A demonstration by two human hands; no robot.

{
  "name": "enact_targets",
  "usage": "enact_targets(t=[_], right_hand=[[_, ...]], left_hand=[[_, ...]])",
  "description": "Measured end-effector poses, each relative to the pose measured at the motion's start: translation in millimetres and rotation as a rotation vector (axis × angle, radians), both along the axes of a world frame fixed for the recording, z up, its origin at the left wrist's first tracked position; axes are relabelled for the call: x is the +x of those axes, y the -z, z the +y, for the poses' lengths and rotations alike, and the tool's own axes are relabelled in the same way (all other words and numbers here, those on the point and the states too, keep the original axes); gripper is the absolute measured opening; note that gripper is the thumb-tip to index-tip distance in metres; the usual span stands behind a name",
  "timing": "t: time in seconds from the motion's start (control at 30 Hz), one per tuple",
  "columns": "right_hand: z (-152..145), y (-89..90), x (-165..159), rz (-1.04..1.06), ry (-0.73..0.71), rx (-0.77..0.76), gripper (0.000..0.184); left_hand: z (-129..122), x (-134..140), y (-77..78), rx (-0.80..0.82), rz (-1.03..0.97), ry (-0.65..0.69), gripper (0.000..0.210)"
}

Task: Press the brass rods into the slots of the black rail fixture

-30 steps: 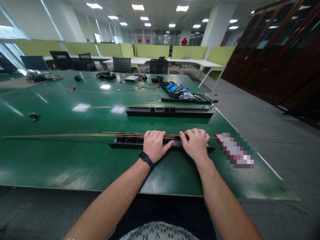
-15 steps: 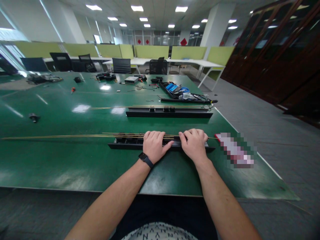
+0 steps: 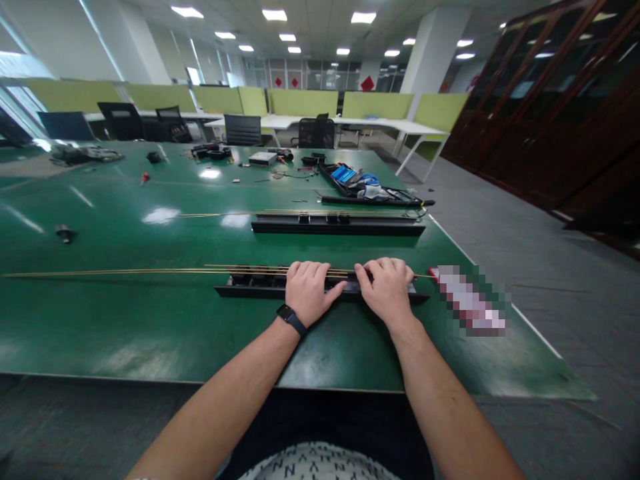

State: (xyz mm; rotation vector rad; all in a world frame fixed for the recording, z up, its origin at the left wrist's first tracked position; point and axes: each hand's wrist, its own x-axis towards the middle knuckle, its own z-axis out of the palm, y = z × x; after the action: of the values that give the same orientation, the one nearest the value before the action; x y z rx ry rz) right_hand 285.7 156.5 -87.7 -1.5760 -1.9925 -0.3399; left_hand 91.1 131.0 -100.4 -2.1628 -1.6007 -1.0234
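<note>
Thin gold-coloured rods (image 3: pixel 150 271), at least three, straight, lying from far left over near black channel (image 3: pixel 255 292) on glossy green table (image 3: pixel 150 327); one dark watch (image 3: pixel 291 319); left hand (image 3: pixel 307 288): fingers side by side across rods, thumb apart; one far black channel (image 3: pixel 340 229), roughly parallel; right hand (image 3: pixel 386 288): fingers curled over near black channel; whether either hand pinches anything, cannot tell; one red-edged object (image 3: pixel 470 303), pixelated

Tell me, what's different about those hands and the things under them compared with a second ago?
The right hand has shifted slightly left, toward the left hand. Nothing was visibly taken hold of or let go. The left hand, the near black rail and the thin gold rods look unchanged.
</note>
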Motion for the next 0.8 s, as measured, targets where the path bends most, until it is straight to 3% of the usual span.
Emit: enact_targets(t=[0.8], right_hand=[[1.3, -1.0, -0.3, -0.001, -0.006, -0.019, 0.041]], left_hand=[[0.1, 0.3, -0.1, -0.014, -0.009, -0.003, 0.042]])
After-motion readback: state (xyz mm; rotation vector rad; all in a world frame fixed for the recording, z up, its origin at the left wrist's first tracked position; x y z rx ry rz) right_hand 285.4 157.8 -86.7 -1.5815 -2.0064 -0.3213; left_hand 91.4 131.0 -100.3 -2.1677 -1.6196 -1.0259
